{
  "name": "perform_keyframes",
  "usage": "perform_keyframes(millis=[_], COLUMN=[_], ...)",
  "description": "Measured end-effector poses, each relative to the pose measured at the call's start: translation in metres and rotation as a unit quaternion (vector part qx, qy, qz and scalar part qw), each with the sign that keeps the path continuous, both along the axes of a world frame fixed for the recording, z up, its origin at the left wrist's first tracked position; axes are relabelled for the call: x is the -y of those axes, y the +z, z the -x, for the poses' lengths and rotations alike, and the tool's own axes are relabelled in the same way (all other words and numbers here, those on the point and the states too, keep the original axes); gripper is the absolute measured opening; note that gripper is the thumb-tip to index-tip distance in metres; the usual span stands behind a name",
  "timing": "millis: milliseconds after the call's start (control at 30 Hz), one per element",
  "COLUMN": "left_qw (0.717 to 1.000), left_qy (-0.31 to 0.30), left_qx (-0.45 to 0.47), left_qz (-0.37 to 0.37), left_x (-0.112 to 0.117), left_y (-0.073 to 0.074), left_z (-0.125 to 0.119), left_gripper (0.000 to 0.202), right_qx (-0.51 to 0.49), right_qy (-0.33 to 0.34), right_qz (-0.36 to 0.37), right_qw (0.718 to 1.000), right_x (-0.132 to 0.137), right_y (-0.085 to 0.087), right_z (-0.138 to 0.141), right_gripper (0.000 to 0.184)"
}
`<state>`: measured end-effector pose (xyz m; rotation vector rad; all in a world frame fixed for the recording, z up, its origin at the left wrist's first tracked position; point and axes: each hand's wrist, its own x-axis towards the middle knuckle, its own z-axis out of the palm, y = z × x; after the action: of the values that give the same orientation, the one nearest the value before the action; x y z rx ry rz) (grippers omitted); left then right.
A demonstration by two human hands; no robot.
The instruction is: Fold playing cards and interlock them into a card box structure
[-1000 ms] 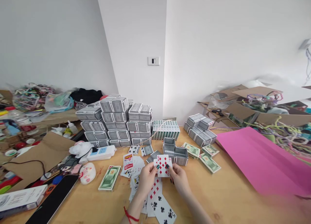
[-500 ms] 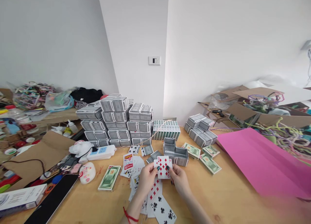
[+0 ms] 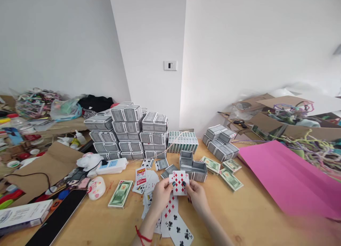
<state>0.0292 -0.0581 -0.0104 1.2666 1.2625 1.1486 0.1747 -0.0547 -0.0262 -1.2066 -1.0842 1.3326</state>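
Both my hands hold up one playing card, a nine of diamonds (image 3: 179,182), face towards me, just above the wooden table (image 3: 255,217). My left hand (image 3: 160,197) pinches its left edge and my right hand (image 3: 196,197) pinches its right edge, fingers closed on it. Below my hands several loose cards (image 3: 176,223) lie face up, among them a five of clubs. More loose cards and a red joker card (image 3: 140,177) are spread just left of my left hand.
Tall stacks of grey card boxes (image 3: 128,132) stand behind, with a smaller pile (image 3: 220,143) at the right. Play-money bundles (image 3: 120,193) (image 3: 230,178) lie around. A pink paper sheet (image 3: 287,178) covers the right side. Cardboard, a white device (image 3: 112,166) and clutter fill the left.
The view has drifted slightly; my hands and the nine of diamonds stay in nearly the same place.
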Motion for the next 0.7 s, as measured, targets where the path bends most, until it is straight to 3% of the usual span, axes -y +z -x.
perform_keyframes(millis=[333,433,533,700], left_qw=[0.999,0.991,0.961,0.931], left_qy=[-0.032,-0.026,-0.006,-0.064], left_qx=[0.034,0.122,0.243,0.312], left_qz=[0.015,0.057,0.135,0.180], left_x=[-0.001,0.000,0.001,0.002], left_y=[-0.002,0.005,0.013,0.017], left_z=[0.000,0.002,0.008,0.018], left_gripper=[0.021,0.022,0.024,0.021], right_qx=[-0.009,-0.021,-0.038,-0.060], right_qy=[0.001,0.004,0.002,0.006], right_qz=[0.012,0.019,0.027,0.028], right_qw=[1.000,1.000,0.999,0.998], right_x=[0.002,0.003,0.003,0.006], right_y=[0.009,0.009,0.008,0.014], right_z=[0.000,-0.001,-0.002,-0.002], right_gripper=[0.046,0.044,0.042,0.040])
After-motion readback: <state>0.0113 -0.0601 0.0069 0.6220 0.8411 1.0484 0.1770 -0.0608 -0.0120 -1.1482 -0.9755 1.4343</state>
